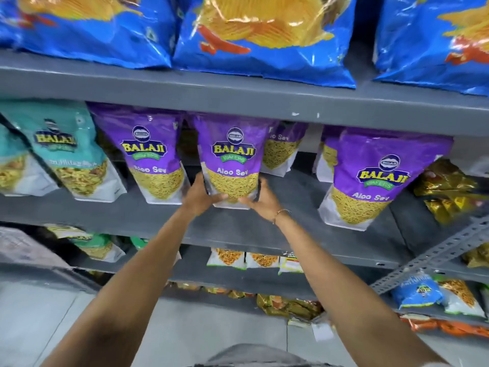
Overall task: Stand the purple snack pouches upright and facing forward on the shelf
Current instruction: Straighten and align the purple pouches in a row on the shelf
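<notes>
1. At nine o'clock, teal pouches [69, 149] lean on the shelf [238, 229].
2. Your left hand [202, 196] and right hand [260, 198] have their fingers clasped round the centre purple pouch [232, 154] of yellow sev.
3. At three o'clock, another purple pouch [375, 181] tilts.

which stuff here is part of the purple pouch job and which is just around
Job:
held purple pouch, gripped by left hand and right hand
left purple pouch
right purple pouch
back purple pouch
shelf

Just around:
teal pouches
blue chip bags
gold packets
</notes>
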`<state>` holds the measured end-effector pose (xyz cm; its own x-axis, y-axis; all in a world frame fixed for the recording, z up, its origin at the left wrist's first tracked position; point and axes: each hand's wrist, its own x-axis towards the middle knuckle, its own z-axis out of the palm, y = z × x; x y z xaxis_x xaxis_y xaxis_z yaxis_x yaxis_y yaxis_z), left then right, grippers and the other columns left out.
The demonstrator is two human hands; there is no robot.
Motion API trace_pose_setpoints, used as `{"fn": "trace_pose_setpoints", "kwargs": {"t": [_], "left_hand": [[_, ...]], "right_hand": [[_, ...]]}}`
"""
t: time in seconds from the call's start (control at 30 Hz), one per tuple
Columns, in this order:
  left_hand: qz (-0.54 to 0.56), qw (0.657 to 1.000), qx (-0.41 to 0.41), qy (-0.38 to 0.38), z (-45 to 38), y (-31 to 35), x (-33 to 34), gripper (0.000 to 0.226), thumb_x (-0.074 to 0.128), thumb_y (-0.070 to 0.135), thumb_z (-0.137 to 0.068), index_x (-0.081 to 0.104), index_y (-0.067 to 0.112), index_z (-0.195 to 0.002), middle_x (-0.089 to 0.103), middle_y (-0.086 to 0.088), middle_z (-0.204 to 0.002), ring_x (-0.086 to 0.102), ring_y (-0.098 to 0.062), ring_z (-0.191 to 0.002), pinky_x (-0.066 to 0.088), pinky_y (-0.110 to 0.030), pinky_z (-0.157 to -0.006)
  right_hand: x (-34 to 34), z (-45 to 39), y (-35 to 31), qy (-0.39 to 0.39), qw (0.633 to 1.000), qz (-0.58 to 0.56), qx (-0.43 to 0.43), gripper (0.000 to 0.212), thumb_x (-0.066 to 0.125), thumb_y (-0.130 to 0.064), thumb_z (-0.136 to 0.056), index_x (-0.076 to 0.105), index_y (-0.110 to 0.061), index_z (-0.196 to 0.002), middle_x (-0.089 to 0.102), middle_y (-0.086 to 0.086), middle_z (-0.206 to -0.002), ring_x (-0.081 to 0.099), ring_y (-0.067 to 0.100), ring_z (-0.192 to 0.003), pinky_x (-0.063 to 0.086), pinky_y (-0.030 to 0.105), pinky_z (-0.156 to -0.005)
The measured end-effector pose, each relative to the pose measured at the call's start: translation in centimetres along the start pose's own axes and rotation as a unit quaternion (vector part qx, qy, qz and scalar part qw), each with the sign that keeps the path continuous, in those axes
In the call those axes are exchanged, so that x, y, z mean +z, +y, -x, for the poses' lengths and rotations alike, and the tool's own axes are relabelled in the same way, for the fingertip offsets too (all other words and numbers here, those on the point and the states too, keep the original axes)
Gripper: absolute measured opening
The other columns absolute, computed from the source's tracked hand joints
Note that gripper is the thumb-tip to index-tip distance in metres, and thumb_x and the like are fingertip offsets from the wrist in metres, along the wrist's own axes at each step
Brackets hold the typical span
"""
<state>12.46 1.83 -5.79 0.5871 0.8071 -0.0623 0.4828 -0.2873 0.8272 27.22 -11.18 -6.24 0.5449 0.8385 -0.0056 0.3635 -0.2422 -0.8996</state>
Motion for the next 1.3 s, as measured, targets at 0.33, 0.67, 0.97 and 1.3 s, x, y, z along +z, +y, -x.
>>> {"fn": "trace_pose_setpoints", "kwargs": {"t": [0.33, 0.67, 0.97, 1.3], "left_hand": [[0.053, 0.997, 0.010, -0.050, -0.5, -0.3, 0.4, 0.096, 0.085, 0.055, -0.049, 0.041, 0.023, -0.128, 0.060, 0.003, -0.126, 0.055, -0.018, -0.115, 0.047, -0.040, -0.099], [0.052, 0.994, 0.054, -0.078, 0.7, 2.6, 5.1, 0.081, 0.089, 0.037, -0.053, 0.047, 0.018, -0.119, 0.065, -0.002, -0.119, 0.062, -0.020, -0.106, 0.055, -0.039, -0.087], [0.069, 0.991, 0.071, -0.085, 0.9, 3.2, 6.8, 0.075, 0.088, 0.028, -0.058, 0.045, 0.017, -0.119, 0.065, -0.004, -0.121, 0.063, -0.021, -0.107, 0.056, -0.042, -0.088], [0.062, 0.992, 0.078, -0.082, 1.3, 3.1, 6.8, 0.069, 0.085, 0.027, -0.064, 0.045, 0.016, -0.119, 0.062, -0.003, -0.121, 0.060, -0.022, -0.107, 0.056, -0.038, -0.086]], "right_hand": [[-0.5, 0.7, -0.2, 0.029, 0.999, -0.030, 0.029, 0.070, 0.081, -0.021, -0.068, 0.041, -0.011, -0.125, 0.059, 0.007, -0.123, 0.052, 0.013, -0.102, 0.042, 0.027, -0.083], [-6.0, 2.7, 2.7, 0.075, 0.995, -0.032, 0.055, 0.076, 0.086, -0.028, -0.056, 0.047, -0.021, -0.121, 0.064, 0.004, -0.120, 0.059, 0.022, -0.112, 0.049, 0.046, -0.098], [-7.4, 3.2, 3.9, 0.058, 0.995, -0.050, 0.059, 0.087, 0.086, -0.042, -0.048, 0.046, -0.026, -0.123, 0.063, 0.001, -0.123, 0.057, 0.021, -0.116, 0.046, 0.049, -0.101], [-7.6, 3.9, 4.0, 0.043, 0.992, -0.106, 0.055, 0.075, 0.076, 0.001, -0.070, 0.035, -0.010, -0.131, 0.054, 0.006, -0.125, 0.053, 0.021, -0.117, 0.048, 0.017, -0.086]]}}
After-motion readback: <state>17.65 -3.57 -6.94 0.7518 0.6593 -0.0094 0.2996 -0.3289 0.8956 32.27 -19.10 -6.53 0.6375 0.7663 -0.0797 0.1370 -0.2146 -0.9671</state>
